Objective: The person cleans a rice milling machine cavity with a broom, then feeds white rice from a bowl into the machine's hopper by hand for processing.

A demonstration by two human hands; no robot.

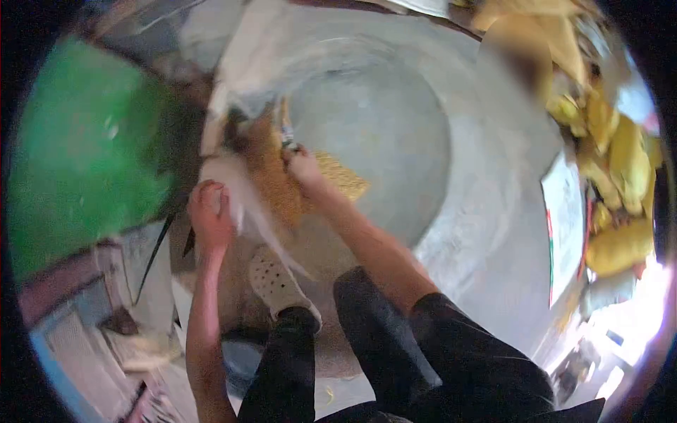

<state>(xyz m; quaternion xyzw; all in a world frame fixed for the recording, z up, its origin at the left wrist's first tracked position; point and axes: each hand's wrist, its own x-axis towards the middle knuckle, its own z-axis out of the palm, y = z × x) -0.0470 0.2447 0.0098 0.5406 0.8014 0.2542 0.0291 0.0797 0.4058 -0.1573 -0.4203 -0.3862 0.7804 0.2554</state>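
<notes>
My right hand (305,169) is closed around a short tool with a pale stick-like end (284,116) and a dark, banded grip; blur hides what kind it is. Beside and under this hand lies a brown, grainy mass (271,176), smeared by motion. Loose yellow grain (342,175) is spread on the grey floor just to its right. My left hand (211,211) has its fingers curled over the edge of a white sack-like sheet (247,190), which borders the brown mass.
My foot in a white clog (275,282) stands just below the sheet. A green surface (92,155) fills the left side. Yellow sacks or bags (627,169) are piled at the right, near a white board (564,225). Grey floor (381,120) spreads ahead.
</notes>
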